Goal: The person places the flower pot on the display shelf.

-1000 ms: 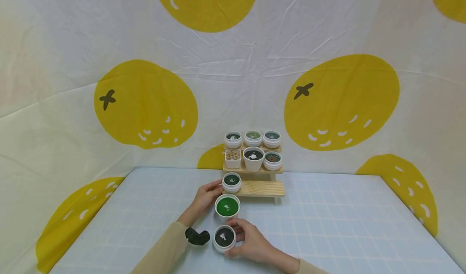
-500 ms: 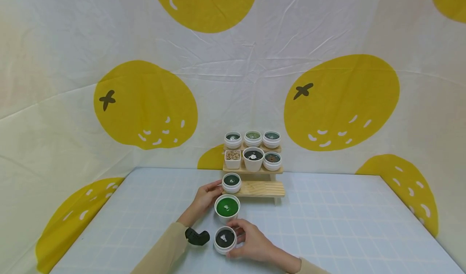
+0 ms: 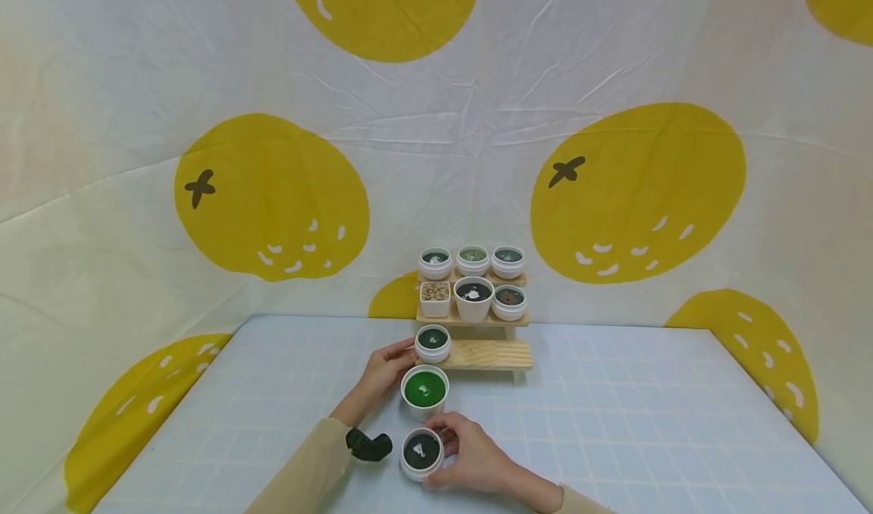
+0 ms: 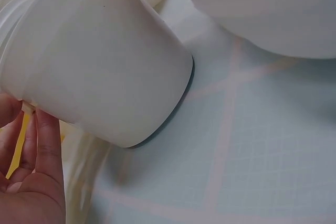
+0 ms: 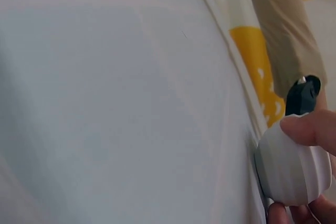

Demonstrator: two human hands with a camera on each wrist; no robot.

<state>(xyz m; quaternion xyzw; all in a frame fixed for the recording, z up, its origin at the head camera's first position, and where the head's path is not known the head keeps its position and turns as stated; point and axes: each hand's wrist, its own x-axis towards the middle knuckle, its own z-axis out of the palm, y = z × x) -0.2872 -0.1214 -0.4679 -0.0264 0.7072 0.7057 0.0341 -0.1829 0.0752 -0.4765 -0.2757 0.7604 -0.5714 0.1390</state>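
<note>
My left hand is at the left end of the lowest wooden shelf; in the left wrist view, thumb and fingers pinch at a sliver of wood. Touching this hand, a round white pot with dark green filling stands on that shelf. A taller white pot with bright green filling stands in front, large in the left wrist view, hiding some fingertips. Nearer me, my right hand grips a ridged round white pot with dark filling. The right wrist view shows a thumb on that pot's side.
Behind, the stand's upper two tiers bear several white pots and a square cup of tan bits. A dark wrist device is on the left forearm. A pale checked cloth covers the table; a lemon-printed curtain hangs behind.
My right hand and its pot have shifted very slightly toward me. The left hand and the other pots stay where they were.
</note>
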